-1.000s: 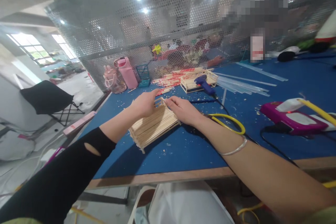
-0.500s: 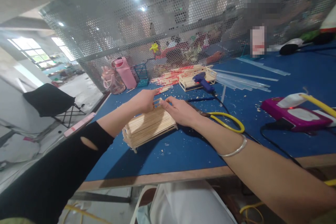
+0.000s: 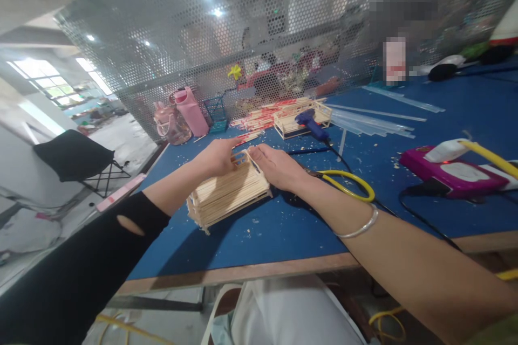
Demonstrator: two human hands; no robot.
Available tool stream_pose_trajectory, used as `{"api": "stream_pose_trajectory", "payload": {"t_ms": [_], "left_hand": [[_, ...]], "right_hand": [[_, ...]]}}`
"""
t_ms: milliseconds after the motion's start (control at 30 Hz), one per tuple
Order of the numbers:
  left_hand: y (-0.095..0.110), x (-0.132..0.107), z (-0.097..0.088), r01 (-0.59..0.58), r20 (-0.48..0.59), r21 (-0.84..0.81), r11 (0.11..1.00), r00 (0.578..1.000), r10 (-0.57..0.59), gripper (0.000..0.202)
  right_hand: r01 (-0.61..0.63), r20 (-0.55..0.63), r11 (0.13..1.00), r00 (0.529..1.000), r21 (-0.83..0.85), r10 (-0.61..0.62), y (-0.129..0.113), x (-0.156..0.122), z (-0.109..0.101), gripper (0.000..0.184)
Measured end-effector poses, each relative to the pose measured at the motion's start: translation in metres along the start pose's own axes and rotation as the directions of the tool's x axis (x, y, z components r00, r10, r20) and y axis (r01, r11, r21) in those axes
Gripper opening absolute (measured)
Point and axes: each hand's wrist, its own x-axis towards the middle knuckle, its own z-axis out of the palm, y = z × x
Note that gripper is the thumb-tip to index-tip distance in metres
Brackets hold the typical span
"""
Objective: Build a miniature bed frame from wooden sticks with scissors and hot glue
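Observation:
A small structure of pale wooden sticks (image 3: 226, 191) lies on the blue table (image 3: 283, 226) in front of me. My left hand (image 3: 216, 156) rests on its far left corner with the fingers curled against the frame. My right hand (image 3: 275, 167) grips its far right end, fingers closed over the sticks. A silver bangle sits on my right wrist. Wood crumbs are scattered around the structure.
A second stick frame (image 3: 295, 121) with a blue glue gun (image 3: 311, 124) and loose red-tipped sticks (image 3: 263, 116) lie further back. Yellow-handled cutters (image 3: 348, 183), a magenta device (image 3: 453, 172), clear glue rods (image 3: 372, 124), pink bottles (image 3: 190, 113) and a perforated metal screen (image 3: 243, 38) surround them.
The stick structure has shifted slightly left and towards me between my hands. Both hands kept their hold on its far end.

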Motion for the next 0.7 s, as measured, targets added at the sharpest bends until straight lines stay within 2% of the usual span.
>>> {"api": "stream_pose_trajectory", "payload": {"t_ms": [233,433,700], "left_hand": [[-0.005,0.002,0.004,-0.020,0.027,-0.082,0.996,0.999,0.022,0.078],[-0.007,-0.001,0.005,-0.013,0.006,-0.130,0.991,1.000,0.014,0.076],[-0.011,-0.003,0.006,-0.020,-0.028,-0.166,0.986,0.999,0.016,0.074]], "right_hand": [[-0.002,-0.165,0.990,0.986,0.144,0.026,0.007,0.002,-0.006,0.068],[0.016,-0.143,0.991,0.990,0.134,0.004,0.007,0.002,-0.005,0.067],[0.011,-0.137,0.992,0.991,0.124,0.006,0.005,0.001,-0.006,0.056]]}}
